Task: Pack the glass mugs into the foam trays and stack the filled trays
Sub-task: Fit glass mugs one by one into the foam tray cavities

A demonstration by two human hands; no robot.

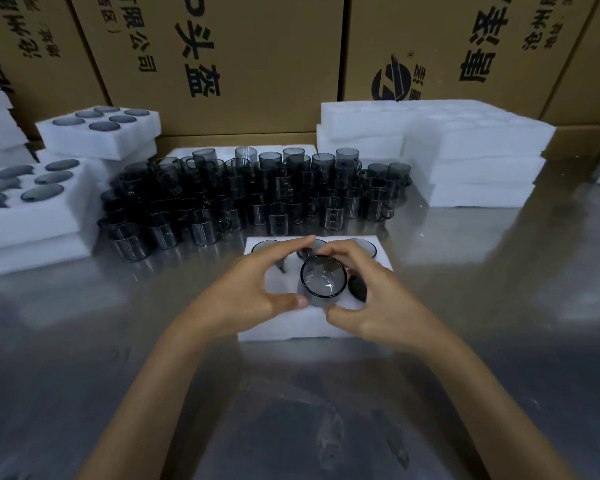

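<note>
Just smoky grey glass mug point(323, 280)

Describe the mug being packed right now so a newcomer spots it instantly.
On the steel table, find the white foam tray nearest the person, before the crowd of loose smoked-glass mugs. The smoky grey glass mug is over its front middle pocket. Only this one is gripped by both the left hand and right hand.

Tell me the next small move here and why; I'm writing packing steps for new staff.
Probably press the smoky grey glass mug straight down into the middle near pocket of the white foam tray. Both the left hand and the right hand hold it upright over that pocket, and its rim appears to stand above the foam, so it looks not yet seated.
</note>
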